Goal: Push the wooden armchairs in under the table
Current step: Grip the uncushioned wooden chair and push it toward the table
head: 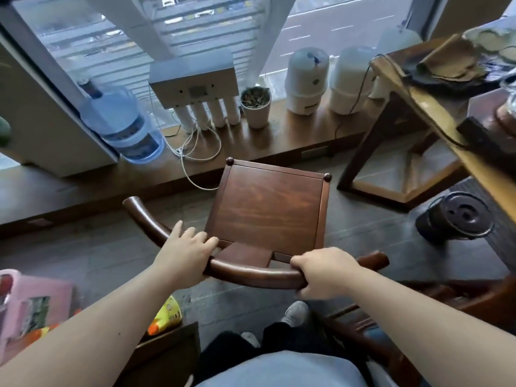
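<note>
A dark wooden armchair [268,208] with a square seat and a curved back rail stands on the floor in front of me, its seat facing the window. My left hand [184,251] lies over the left part of the back rail, fingers curled on it. My right hand [325,272] grips the right part of the same rail. The wooden table [435,113] stands to the right, its slanted legs [365,146] beside the chair. The chair is fully outside the table, left of its legs. A second dark wooden armchair [435,311] shows partly at the lower right.
A low wooden sill [293,135] along the window carries a blue water jug [120,127], a filter unit [195,88], a plant pot [256,107] and white tanks [305,79]. Cables [192,152] trail to the floor. A black round pot [455,216] sits beneath the table. Pink and yellow items lie at the lower left.
</note>
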`<action>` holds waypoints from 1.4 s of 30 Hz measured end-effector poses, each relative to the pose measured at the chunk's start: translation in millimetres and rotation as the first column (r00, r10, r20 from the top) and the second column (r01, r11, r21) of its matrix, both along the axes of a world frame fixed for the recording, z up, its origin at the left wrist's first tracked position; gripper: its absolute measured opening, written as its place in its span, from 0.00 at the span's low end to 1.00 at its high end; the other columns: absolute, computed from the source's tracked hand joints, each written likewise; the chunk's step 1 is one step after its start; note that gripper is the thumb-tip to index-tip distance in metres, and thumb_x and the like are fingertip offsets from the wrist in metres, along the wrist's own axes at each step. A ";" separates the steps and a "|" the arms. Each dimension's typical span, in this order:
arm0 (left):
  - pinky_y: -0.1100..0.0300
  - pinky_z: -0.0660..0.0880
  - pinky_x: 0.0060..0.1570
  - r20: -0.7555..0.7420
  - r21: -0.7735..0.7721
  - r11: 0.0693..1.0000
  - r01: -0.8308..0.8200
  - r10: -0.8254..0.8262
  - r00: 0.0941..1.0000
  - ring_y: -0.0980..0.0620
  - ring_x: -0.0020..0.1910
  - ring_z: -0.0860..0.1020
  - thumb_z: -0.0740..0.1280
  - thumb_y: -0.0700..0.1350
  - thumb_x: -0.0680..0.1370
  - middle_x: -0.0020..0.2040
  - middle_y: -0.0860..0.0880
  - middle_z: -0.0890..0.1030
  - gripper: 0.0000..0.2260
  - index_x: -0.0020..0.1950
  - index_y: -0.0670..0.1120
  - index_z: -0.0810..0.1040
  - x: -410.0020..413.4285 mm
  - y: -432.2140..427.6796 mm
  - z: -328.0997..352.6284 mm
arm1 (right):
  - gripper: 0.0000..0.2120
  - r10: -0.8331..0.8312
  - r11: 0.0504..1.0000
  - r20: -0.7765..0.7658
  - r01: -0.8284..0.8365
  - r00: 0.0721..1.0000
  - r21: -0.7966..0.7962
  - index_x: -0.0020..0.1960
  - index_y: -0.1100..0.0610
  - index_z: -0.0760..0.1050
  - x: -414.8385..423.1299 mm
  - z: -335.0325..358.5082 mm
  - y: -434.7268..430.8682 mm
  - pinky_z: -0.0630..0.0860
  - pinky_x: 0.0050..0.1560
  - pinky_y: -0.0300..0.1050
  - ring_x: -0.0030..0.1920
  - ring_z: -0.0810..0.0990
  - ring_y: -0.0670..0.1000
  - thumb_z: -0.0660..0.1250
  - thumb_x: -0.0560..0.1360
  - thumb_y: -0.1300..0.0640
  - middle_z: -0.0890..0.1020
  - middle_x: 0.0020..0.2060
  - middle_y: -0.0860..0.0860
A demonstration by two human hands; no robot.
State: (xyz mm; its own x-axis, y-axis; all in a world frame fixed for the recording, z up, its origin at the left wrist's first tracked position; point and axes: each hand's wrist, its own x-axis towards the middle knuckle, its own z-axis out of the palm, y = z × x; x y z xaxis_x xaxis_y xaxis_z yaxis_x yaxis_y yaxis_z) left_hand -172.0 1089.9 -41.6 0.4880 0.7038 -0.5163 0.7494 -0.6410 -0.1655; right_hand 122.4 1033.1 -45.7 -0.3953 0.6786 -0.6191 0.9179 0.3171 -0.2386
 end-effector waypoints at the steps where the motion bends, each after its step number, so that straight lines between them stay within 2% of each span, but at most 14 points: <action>1: 0.42 0.57 0.69 -0.033 -0.003 1.000 -0.023 0.023 0.999 0.46 0.63 0.71 0.64 0.57 0.71 0.61 0.52 0.76 0.23 0.66 0.55 0.68 1.3 0.5 -2.0 | 0.18 0.013 0.999 -0.008 -0.014 1.000 -0.052 0.52 0.47 0.73 0.5 -1.6 5.4 0.79 0.45 0.51 0.45 0.80 0.56 0.66 0.67 0.39 0.82 0.45 0.48; 4: 0.48 0.65 0.64 -0.055 -0.035 0.999 -0.029 0.027 0.998 0.49 0.57 0.75 0.62 0.52 0.71 0.56 0.54 0.79 0.19 0.62 0.55 0.71 2.8 2.7 -1.3 | 0.17 0.017 0.985 -0.034 -0.022 0.999 -0.172 0.49 0.48 0.75 -0.4 -2.8 15.3 0.79 0.44 0.51 0.43 0.79 0.55 0.68 0.66 0.38 0.81 0.42 0.47; 8: 0.53 0.75 0.47 -0.046 -0.125 0.992 0.019 -0.025 0.999 0.50 0.45 0.79 0.60 0.50 0.69 0.44 0.55 0.81 0.17 0.57 0.55 0.75 2.7 16.2 1.0 | 0.20 -0.016 0.944 -0.051 -0.002 0.999 -0.331 0.48 0.52 0.78 -7.7 -4.2 28.7 0.77 0.39 0.47 0.39 0.79 0.54 0.72 0.64 0.39 0.82 0.39 0.49; 10: 0.54 0.77 0.43 -0.053 -0.156 0.986 0.059 -0.068 0.996 0.51 0.40 0.79 0.61 0.49 0.70 0.41 0.55 0.81 0.12 0.52 0.54 0.77 3.1 19.6 1.2 | 0.19 -0.067 0.904 -0.053 0.038 0.996 -0.427 0.45 0.54 0.80 -10.7 -5.0 34.6 0.77 0.37 0.46 0.37 0.81 0.53 0.74 0.63 0.42 0.84 0.36 0.49; 13: 0.56 0.74 0.38 -0.078 -0.166 0.980 0.110 -0.124 0.989 0.49 0.40 0.79 0.61 0.50 0.71 0.41 0.53 0.80 0.10 0.49 0.52 0.76 2.5 22.0 3.1 | 0.12 -0.128 0.829 -0.010 0.101 0.992 -0.551 0.43 0.58 0.82 -13.5 -3.5 39.1 0.79 0.39 0.45 0.32 0.83 0.50 0.75 0.64 0.51 0.85 0.32 0.50; 15: 0.56 0.72 0.37 -0.080 -0.167 0.976 0.139 -0.154 0.985 0.48 0.40 0.79 0.60 0.51 0.70 0.42 0.53 0.80 0.10 0.49 0.52 0.75 2.1 24.4 4.4 | 0.12 -0.142 0.841 0.019 0.131 0.990 -0.525 0.43 0.58 0.82 -15.8 -0.3 38.2 0.79 0.37 0.45 0.30 0.81 0.50 0.75 0.64 0.52 0.86 0.33 0.52; 19: 0.55 0.75 0.40 -0.068 -0.191 0.966 0.176 -0.192 0.979 0.48 0.41 0.80 0.59 0.51 0.70 0.43 0.53 0.81 0.10 0.49 0.52 0.75 -1.0 28.3 2.9 | 0.12 -0.173 0.875 0.031 0.168 0.984 -0.454 0.45 0.57 0.81 -22.1 2.2 32.6 0.78 0.34 0.46 0.35 0.82 0.54 0.74 0.64 0.53 0.84 0.36 0.53; 25: 0.55 0.74 0.42 -0.034 -0.140 0.946 0.291 -0.299 0.954 0.47 0.45 0.81 0.59 0.51 0.70 0.45 0.51 0.82 0.12 0.50 0.52 0.76 -0.8 50.4 3.9 | 0.11 -0.291 0.862 0.002 0.262 0.957 -0.435 0.44 0.55 0.80 -31.9 -2.4 12.6 0.80 0.34 0.46 0.30 0.80 0.52 0.72 0.63 0.52 0.83 0.32 0.51; 31: 0.55 0.73 0.45 -0.003 -0.109 0.915 0.387 -0.390 0.921 0.50 0.47 0.81 0.61 0.49 0.70 0.45 0.54 0.82 0.10 0.49 0.54 0.75 44.1 82.8 7.3 | 0.10 -0.455 0.815 -0.010 0.412 0.890 -0.407 0.43 0.54 0.79 -7.2 10.8 7.4 0.74 0.29 0.40 0.27 0.77 0.49 0.74 0.64 0.52 0.79 0.28 0.48; 34: 0.56 0.72 0.48 -0.016 -0.095 0.892 0.442 -0.446 0.895 0.50 0.49 0.80 0.62 0.48 0.70 0.46 0.55 0.82 0.10 0.50 0.55 0.75 67.7 99.9 9.4 | 0.06 -0.513 0.796 -0.035 0.460 0.858 -0.395 0.39 0.53 0.77 1.4 12.7 7.0 0.74 0.31 0.42 0.27 0.76 0.49 0.72 0.65 0.53 0.78 0.28 0.48; 37: 0.56 0.73 0.50 -0.033 -0.074 0.857 0.510 -0.514 0.857 0.51 0.49 0.80 0.62 0.49 0.70 0.46 0.55 0.82 0.10 0.50 0.55 0.76 89.7 120.0 7.1 | 0.09 -0.580 0.762 -0.049 0.521 0.813 -0.385 0.42 0.55 0.78 10.5 12.1 8.8 0.75 0.32 0.44 0.29 0.77 0.51 0.71 0.65 0.53 0.78 0.29 0.49; 42: 0.57 0.73 0.45 -0.007 -0.063 0.761 0.645 -0.647 0.762 0.49 0.48 0.81 0.60 0.49 0.69 0.46 0.53 0.82 0.11 0.50 0.53 0.75 112.3 147.0 1.3 | 0.08 -0.647 0.707 -0.026 0.586 0.762 -0.395 0.41 0.53 0.77 20.6 11.2 11.5 0.76 0.34 0.45 0.29 0.77 0.50 0.71 0.65 0.52 0.78 0.28 0.48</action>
State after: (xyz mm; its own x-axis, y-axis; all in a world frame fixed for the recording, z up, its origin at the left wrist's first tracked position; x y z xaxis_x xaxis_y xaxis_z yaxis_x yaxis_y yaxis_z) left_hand -59.6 1236.9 -40.4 0.8024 0.1974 -0.5632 0.1499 -0.9801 -0.1300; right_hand 143.0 1044.6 -34.5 -0.0728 0.5590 -0.8260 0.8204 -0.4374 -0.3684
